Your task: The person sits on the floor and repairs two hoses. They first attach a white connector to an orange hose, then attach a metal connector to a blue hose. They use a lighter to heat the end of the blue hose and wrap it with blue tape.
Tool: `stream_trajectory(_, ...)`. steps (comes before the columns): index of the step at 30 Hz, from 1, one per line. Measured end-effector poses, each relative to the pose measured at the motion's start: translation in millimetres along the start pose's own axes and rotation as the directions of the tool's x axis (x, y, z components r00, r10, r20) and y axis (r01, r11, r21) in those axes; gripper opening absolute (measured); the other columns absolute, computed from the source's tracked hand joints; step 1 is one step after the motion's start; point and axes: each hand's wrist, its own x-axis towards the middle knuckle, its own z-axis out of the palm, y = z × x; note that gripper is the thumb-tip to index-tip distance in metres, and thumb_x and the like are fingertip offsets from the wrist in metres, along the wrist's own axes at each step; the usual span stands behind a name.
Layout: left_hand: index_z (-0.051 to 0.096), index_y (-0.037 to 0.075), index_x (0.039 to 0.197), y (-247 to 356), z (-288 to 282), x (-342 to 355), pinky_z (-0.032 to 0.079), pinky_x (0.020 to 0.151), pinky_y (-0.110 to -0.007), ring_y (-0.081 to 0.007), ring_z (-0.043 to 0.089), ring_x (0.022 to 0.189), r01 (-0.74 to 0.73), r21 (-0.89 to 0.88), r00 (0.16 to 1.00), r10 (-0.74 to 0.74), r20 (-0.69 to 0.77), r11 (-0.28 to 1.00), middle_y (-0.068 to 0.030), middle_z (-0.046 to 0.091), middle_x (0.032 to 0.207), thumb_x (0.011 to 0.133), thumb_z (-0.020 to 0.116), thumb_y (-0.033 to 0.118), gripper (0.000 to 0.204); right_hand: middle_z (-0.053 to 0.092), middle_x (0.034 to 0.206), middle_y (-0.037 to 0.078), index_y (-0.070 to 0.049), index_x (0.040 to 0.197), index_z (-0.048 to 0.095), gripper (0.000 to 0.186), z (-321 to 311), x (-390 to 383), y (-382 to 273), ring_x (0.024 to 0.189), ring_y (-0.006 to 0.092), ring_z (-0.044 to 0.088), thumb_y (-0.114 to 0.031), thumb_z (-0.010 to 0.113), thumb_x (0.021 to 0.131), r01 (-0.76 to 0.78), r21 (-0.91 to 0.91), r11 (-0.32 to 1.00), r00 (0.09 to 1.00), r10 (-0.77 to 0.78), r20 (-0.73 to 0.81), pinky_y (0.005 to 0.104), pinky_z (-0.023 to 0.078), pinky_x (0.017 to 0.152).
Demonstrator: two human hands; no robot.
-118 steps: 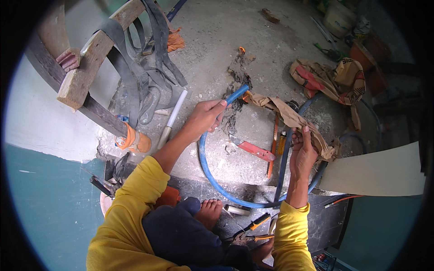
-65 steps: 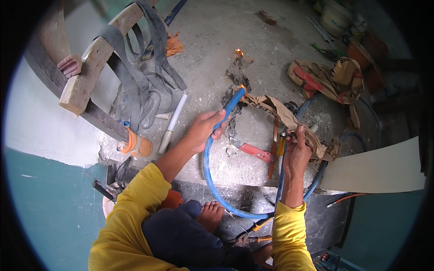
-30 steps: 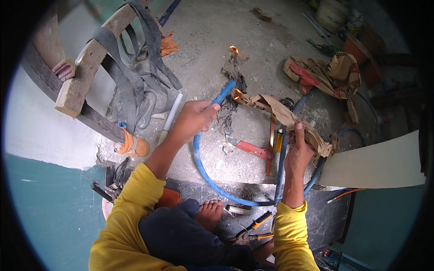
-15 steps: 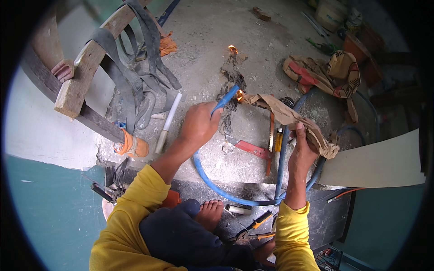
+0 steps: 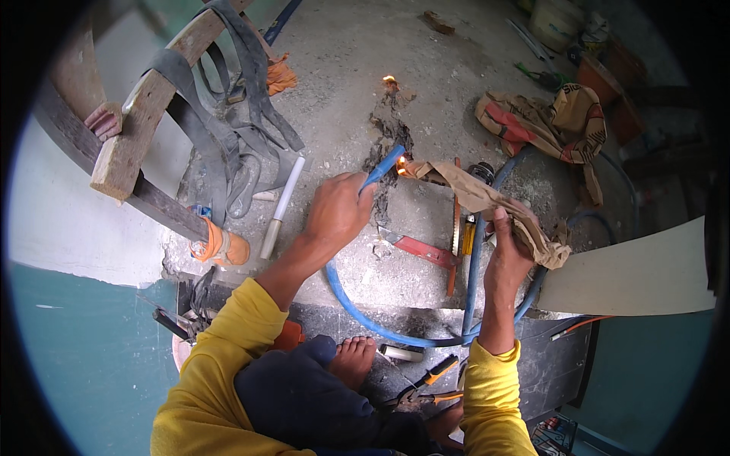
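Observation:
My left hand is closed around a blue pipe, its end sticking out up and to the right. In my right hand, fingers gripped around it, is a strip of crumpled brown paper. A small flame burns at the paper's far tip, just beside the pipe's end. A loop of blue pipe curves below my hands; where it passes under my left wrist is hidden. Black ash lies on the floor beyond, with another small flame at its far end.
Between my hands lie a red-handled saw and a yellow lighter. A white tube is left of my left hand, near a wooden frame with grey straps. A crumpled paper bag sits far right; orange-handled pliers lie near my feet.
The pipe's end has shifted very slightly to the right with my left hand. The flame on the paper's tip has changed shape and sits a little lower. My right hand has hardly moved.

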Motion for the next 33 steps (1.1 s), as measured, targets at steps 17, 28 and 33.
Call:
stream_trajectory(17, 0.067, -0.003, 0.094, 7, -3, -1, 0.048, 0.067, -0.050, -0.0458, 0.062, 0.074, -0.024, -0.049, 1.000, 0.025, 0.016, 0.998, -0.0248, 0.062, 0.079, 0.098, 0.065, 0.012, 0.016, 0.071, 0.104, 0.007, 0.002, 0.118, 0.069, 0.026, 3, -2, 3, 0.085, 0.0130, 0.061, -0.014, 0.077, 0.099, -0.036, 0.027, 0.999, 0.999, 0.037, -0.029, 0.0272, 0.050, 0.074)
stream_trajectory(28, 0.067, -0.003, 0.094, 2, -3, -1, 0.047, 0.066, -0.045, -0.0410, 0.056, 0.066, 0.054, -0.082, 0.998, -0.051, 0.041, 0.995, -0.0230, 0.058, 0.073, 0.100, 0.065, 0.017, 0.021, 0.071, 0.096, 0.003, -0.002, 0.111, 0.070, 0.023, 4, 0, 13, 0.084, 0.0124, 0.063, -0.020, 0.078, 0.099, -0.270, 0.260, 0.927, 0.949, 0.302, -0.091, 0.0279, 0.049, 0.074)
stream_trajectory(33, 0.064, -0.002, 0.089, 6, -6, 1, 0.047, 0.068, -0.052, -0.0519, 0.059, 0.078, 0.099, -0.088, 0.992, -0.092, 0.081, 0.991, -0.0270, 0.061, 0.079, 0.099, 0.064, 0.020, 0.024, 0.070, 0.094, 0.002, -0.005, 0.109, 0.070, 0.022, -5, 0, 36, 0.082, 0.0124, 0.063, -0.019, 0.080, 0.097, -0.364, 0.298, 0.883, 0.910, 0.405, -0.090, 0.0284, 0.048, 0.071)
